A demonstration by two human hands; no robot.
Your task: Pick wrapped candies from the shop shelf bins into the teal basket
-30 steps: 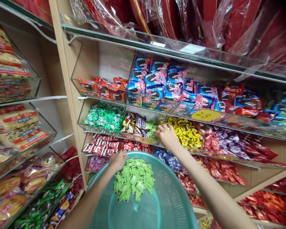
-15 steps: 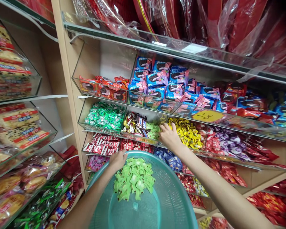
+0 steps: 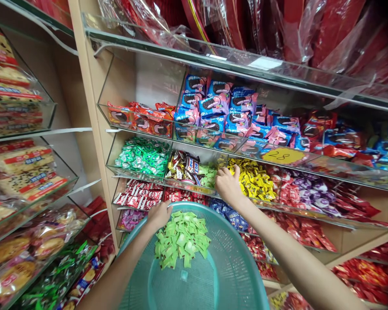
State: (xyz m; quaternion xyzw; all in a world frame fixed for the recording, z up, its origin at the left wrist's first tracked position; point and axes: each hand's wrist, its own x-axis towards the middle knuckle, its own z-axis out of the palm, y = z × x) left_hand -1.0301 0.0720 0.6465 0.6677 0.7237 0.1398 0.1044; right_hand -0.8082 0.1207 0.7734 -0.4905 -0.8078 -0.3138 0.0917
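My left hand (image 3: 159,214) is closed around the far rim of a large teal plastic basket (image 3: 236,267). Inside the basket, toward its far side, lies a heap of light green candy packets (image 3: 183,237). My right hand (image 3: 228,184) reaches into a glass-fronted shelf bin, its fingers curled downward with the tips hidden. Just left of it are similar light green packets (image 3: 207,175), and to its right sit yellow-wrapped candies (image 3: 257,181). Whatever my right fingers hold, if anything, is out of sight.
Green-wrapped candies (image 3: 144,157) and mixed chocolate bars (image 3: 189,165) fill bins to the left. Above, a glass shelf edge (image 3: 213,148) runs over my right hand, with blue cookie packs (image 3: 215,103) and a yellow "28" tag (image 3: 283,156). Purple candies (image 3: 310,191) lie farther right.
The view has shifted very slightly. My right hand stays at the same bin, its fingers a little more curled down. My left hand and the basket look much the same.
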